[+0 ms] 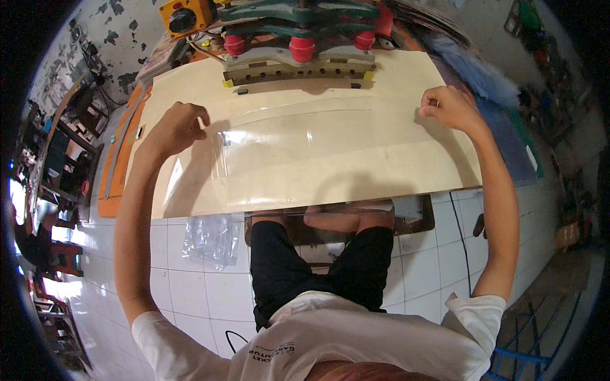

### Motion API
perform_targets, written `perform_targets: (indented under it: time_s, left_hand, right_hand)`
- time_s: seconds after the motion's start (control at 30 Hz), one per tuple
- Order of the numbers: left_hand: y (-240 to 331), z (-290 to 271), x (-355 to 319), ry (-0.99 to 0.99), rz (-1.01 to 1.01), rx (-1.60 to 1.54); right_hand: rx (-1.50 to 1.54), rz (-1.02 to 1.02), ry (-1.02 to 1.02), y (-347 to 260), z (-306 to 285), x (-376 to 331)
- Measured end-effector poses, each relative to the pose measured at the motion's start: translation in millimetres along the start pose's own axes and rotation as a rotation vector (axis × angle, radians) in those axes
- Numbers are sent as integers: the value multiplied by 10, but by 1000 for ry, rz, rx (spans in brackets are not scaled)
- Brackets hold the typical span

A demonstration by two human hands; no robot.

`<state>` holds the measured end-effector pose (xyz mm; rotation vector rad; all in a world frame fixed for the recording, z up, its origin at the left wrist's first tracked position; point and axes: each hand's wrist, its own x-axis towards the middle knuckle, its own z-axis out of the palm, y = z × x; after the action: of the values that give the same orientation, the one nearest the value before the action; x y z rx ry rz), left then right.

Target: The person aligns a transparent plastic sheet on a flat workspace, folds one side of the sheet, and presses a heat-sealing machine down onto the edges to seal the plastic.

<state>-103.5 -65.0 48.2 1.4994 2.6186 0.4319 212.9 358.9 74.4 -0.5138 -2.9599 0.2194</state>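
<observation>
A cream board (406, 146) covers the work table in front of me. On it lies a clear plastic sheet (273, 136), showing glare and creases toward its left end; its outer edges are hard to make out. My left hand (181, 129) hovers by the sheet's left end, fingers curled in toward the thumb. Over the right part of the board is my right hand (450, 108), its fingers bent into a pinch. Whether either hand grips the thin film cannot be seen. Beyond the sheet stands a green machine (298, 28) with red cylindrical parts and a long metal bar (298, 73).
A yellow box with a black knob (183, 19) sits left of the machine. Bluish plastic film (476, 70) is heaped at the right. A clear plastic bag (213, 241) lies below the table's front edge. A dark cable (460, 241) runs down at the right.
</observation>
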Motion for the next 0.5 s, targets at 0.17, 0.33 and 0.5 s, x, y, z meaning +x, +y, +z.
perform_targets:
  time_s: [0.17, 0.33, 0.5]
  left_hand:
    - [-459, 69, 43, -64, -101, 188]
    - [-679, 89, 95, 54, -185, 217]
    - [-534, 177, 79, 229, -213, 680]
  right_hand:
    - [-214, 123, 75, 368, 129, 25]
    - [-156, 205, 146, 680, 149, -8]
    - [91, 218, 370, 916, 288, 30]
